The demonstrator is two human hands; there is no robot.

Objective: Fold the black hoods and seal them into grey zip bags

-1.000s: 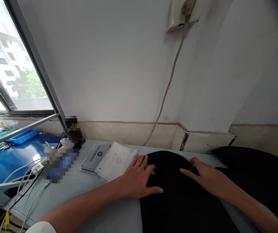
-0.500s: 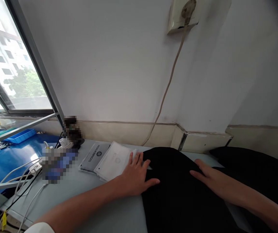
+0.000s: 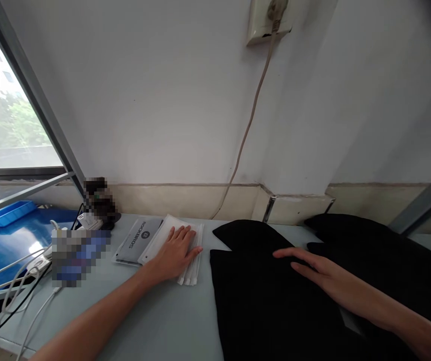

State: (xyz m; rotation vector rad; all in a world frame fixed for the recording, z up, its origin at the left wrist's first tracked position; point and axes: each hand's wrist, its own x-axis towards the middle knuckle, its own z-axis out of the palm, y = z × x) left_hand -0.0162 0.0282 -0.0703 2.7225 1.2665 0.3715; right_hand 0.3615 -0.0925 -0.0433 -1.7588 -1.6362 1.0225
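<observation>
My left hand (image 3: 175, 254) lies flat with fingers spread on a stack of clear zip bags (image 3: 191, 271). Just left of that stack, partly under it, is a grey packet (image 3: 135, 241) printed ROCKBROS in a clear bag. Over a flat piece of black cloth (image 3: 256, 301) my right hand (image 3: 309, 265) rests with its fingers stretched out, holding nothing. The cloth has a notch on its left side near a rounded top end. More black cloth (image 3: 373, 255) lies farther right, partly behind my right forearm.
A blurred blue object (image 3: 83, 255) and white cables (image 3: 15, 286) sit at the left of the grey table (image 3: 155, 321). Behind is a wall with a plugged-in cord (image 3: 251, 118). A blue tray (image 3: 8, 213) stands on a blue surface beyond the metal frame (image 3: 38, 95).
My left hand has moved left, off the black cloth's edge and onto the zip bags. My right hand has shifted slightly over the cloth. The view has swung a little to the right.
</observation>
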